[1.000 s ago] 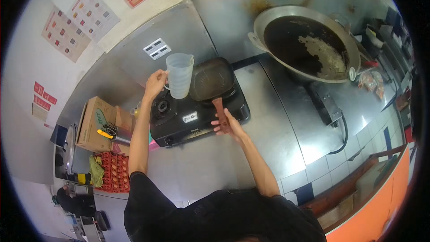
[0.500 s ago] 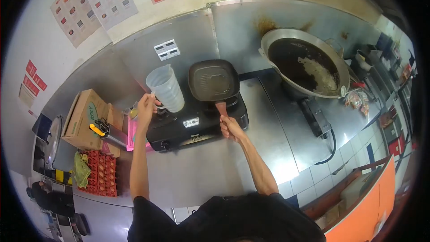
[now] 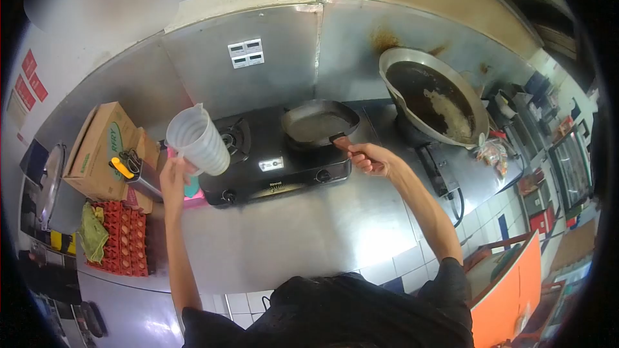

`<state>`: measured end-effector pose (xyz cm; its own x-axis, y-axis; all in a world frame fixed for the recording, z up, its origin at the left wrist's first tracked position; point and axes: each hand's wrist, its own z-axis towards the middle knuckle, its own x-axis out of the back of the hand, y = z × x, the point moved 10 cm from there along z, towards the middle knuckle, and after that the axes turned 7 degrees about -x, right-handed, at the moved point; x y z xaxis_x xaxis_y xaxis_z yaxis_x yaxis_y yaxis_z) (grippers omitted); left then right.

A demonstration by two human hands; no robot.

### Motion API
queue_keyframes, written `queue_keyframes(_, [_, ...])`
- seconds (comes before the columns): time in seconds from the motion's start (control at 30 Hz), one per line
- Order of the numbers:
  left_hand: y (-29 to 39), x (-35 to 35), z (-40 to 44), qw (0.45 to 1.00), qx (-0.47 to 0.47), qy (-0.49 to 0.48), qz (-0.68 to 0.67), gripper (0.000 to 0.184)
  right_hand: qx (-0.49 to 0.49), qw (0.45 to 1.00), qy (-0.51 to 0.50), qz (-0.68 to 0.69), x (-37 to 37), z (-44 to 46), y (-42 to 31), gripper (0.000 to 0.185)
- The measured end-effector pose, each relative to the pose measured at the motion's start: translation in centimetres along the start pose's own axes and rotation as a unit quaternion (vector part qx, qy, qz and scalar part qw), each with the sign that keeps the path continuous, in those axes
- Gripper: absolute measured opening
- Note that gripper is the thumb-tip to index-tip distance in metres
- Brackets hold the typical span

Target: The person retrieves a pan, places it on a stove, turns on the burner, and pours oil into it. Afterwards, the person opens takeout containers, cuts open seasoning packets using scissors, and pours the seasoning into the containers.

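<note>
My left hand (image 3: pixel 174 179) is closed round the handle of a translucent plastic measuring jug (image 3: pixel 198 138), held tilted over the left end of a black two-burner gas stove (image 3: pixel 255 185). The jug's inside is hard to make out. My right hand (image 3: pixel 373 159) grips the brown handle of a dark square frying pan (image 3: pixel 320 124). The pan is over the right burner, its handle turned toward the right front. A thin shine lies on the pan's bottom. The left burner (image 3: pixel 236 138) shows bare between jug and pan.
A large wok (image 3: pixel 391 64) of dark liquid with pale foam stands to the right. Beside it lies a plastic bag (image 3: pixel 495 154). Left are a cardboard box (image 3: pixel 100 151) and red egg trays (image 3: pixel 126 238). A steel wall panel (image 3: pixel 274 32) rises behind the stove.
The jug has moved left, away from above the stove's middle, uncovering the left burner. The pan's handle has swung to the right with my right hand. The head view has shifted too.
</note>
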<state>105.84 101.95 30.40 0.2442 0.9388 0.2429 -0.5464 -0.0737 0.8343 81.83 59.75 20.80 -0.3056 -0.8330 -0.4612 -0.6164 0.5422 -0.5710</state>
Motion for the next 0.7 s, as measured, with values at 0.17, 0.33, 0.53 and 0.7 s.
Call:
queue_keyframes(0.17, [-1.6,2.9,-3.6,0.998,0.05,0.017,-0.03,0.027,0.01,0.989,0.112,-0.098,1.2,-3.9,-0.9,0.021])
queue_keyframes(0.33, [-3.1,5.7,-6.0,0.996,0.062,0.054,-0.035,0.024,0.041,0.967,0.185,-0.172,1.4,-8.3,-3.0,0.027])
queue_keyframes(0.53, [-4.3,8.4,-7.1,0.992,0.071,0.099,-0.037,0.023,0.152,0.911,0.284,-0.257,-0.1,-11.0,-3.5,0.026])
queue_keyframes(0.7, [-5.2,9.8,-7.0,0.992,0.057,0.105,-0.04,0.022,0.241,0.893,0.293,-0.241,-0.6,-9.0,-1.9,0.03])
